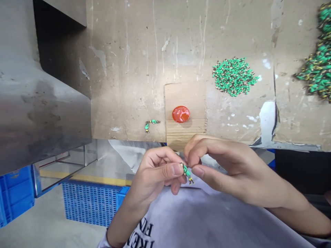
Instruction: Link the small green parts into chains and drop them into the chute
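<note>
My left hand (161, 172) pinches a small green toy figure (187, 173) with black and yellow parts between thumb and fingers. Close against the figure's upper end is my right hand (219, 165), its thumb and fingers brought together; whatever lies between those fingertips is hidden. Beyond the hands, a red oval dish (181, 114) with shiny contents rests on a cardboard piece (186, 93). Two similar figures (151, 124) lie on the table to the left of the cardboard.
On the worn brown table (144, 51) is a heap of small green parts (234, 76). A bigger pile of green figures (320, 62) is at the far right. A metal machine housing (46, 103) borders the left. Blue crates (89, 203) stand on the floor below.
</note>
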Tool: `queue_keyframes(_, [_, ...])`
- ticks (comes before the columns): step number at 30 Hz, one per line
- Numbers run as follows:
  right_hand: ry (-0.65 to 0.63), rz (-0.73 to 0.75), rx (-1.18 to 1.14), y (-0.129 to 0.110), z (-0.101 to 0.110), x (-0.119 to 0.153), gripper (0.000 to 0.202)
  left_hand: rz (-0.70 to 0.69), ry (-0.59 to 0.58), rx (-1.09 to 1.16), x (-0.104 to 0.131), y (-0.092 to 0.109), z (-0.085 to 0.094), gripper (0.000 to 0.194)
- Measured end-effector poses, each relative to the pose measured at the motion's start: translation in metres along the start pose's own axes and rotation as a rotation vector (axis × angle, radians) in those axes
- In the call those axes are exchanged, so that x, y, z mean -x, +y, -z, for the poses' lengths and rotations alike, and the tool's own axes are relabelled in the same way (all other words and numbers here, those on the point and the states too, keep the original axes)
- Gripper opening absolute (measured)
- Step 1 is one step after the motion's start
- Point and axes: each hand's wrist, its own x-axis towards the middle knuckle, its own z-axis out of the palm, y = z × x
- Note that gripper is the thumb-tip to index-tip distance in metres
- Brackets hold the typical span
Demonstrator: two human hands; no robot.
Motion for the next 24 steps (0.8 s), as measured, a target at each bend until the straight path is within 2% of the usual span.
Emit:
queue_keyframes(2, [0.012,0.018,-0.005,0.001,-0.001,0.000,0.012,-0.054,0.018,-0.033,0.002,0.000,-0.001,0.013])
queue_keyframes(4, [0.040,0.075,0.010,0.003,-0.001,0.001,0.009,-0.167,0.048,-0.161,0.005,0.002,-0.004,0.006])
queue_keyframes(8, [0.059,0.212,0.082,0.005,0.001,0.004,0.009,-0.509,0.059,-0.598,0.008,0.006,-0.010,0.019])
queue_keyframes(11, [0.041,0.230,0.064,0.005,0.002,0.006,0.012,-0.694,0.029,-0.746,0.007,0.005,-0.012,0.023])
queue_keyframes(17, [0.034,0.081,0.006,0.008,0.001,0.013,0.014,-0.781,0.006,-0.701,0.006,0.001,-0.012,0.027])
queue_keyframes(24, [0.022,0.040,-0.038,0.003,-0.004,0.012,0.005,-0.817,0.040,-0.773,0.009,0.001,-0.011,0.025])
